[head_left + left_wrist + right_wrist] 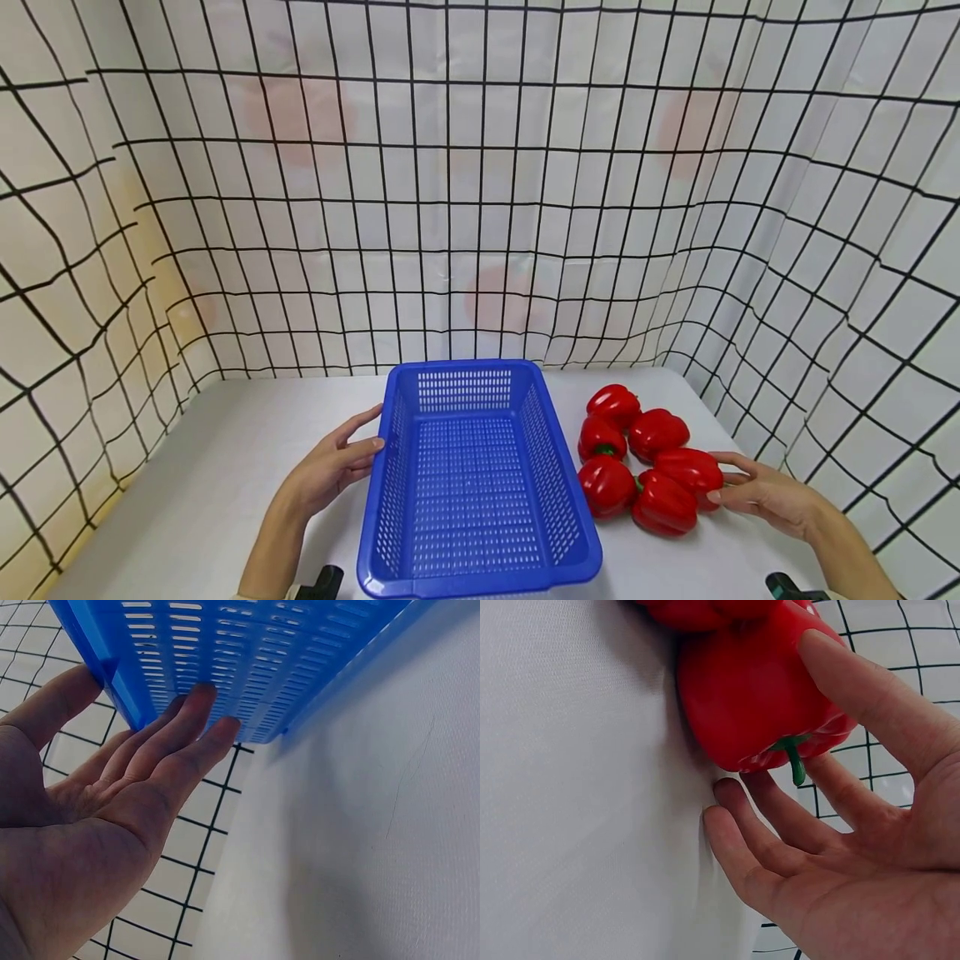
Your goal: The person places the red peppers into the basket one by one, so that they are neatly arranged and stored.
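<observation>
A blue plastic basket [480, 575] with slotted walls stands at the middle of the table, with nothing inside. At its left side is my left hand [330, 471], thumb at the rim. In the left wrist view, the fingers [191, 724] lie loosely extended against the slotted wall. Several glossy red bell peppers [607, 486] are grouped right of the basket. My right hand [776, 497] is at the rightmost bell pepper [690, 471]. In the right wrist view its thumb overlaps this pepper, beside the green stem [795, 761], and the loosely bent fingers reach past its end.
A white-covered table [225, 467] lies under everything. Black wire grid [480, 200] over white sheeting encloses the back and both sides. The peppers sit close together, near the basket's right wall.
</observation>
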`<state>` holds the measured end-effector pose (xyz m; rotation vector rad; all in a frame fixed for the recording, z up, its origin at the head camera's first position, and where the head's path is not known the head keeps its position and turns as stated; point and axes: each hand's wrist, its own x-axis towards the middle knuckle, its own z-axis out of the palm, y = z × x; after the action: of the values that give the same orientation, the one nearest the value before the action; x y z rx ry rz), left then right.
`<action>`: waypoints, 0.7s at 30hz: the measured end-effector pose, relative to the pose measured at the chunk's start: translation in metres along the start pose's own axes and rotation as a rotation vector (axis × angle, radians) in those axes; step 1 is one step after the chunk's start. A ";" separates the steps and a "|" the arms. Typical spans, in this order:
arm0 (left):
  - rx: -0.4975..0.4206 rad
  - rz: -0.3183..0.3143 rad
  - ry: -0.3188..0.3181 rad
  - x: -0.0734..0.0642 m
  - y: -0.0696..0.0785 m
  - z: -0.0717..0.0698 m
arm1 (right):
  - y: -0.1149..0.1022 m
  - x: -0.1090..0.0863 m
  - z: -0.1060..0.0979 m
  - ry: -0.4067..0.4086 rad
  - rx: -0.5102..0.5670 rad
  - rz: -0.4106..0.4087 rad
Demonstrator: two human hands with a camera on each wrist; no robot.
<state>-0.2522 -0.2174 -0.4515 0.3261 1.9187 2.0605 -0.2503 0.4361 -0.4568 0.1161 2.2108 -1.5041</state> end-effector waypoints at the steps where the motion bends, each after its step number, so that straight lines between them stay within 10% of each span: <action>1: 0.001 0.000 0.000 0.000 0.000 0.000 | 0.000 0.000 0.000 -0.005 0.007 -0.003; 21: 0.009 -0.018 0.012 0.000 0.001 0.001 | -0.033 -0.010 -0.001 0.064 -0.052 -0.089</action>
<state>-0.2521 -0.2170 -0.4502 0.2983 1.9317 2.0469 -0.2525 0.4258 -0.4238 0.0509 2.3323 -1.5071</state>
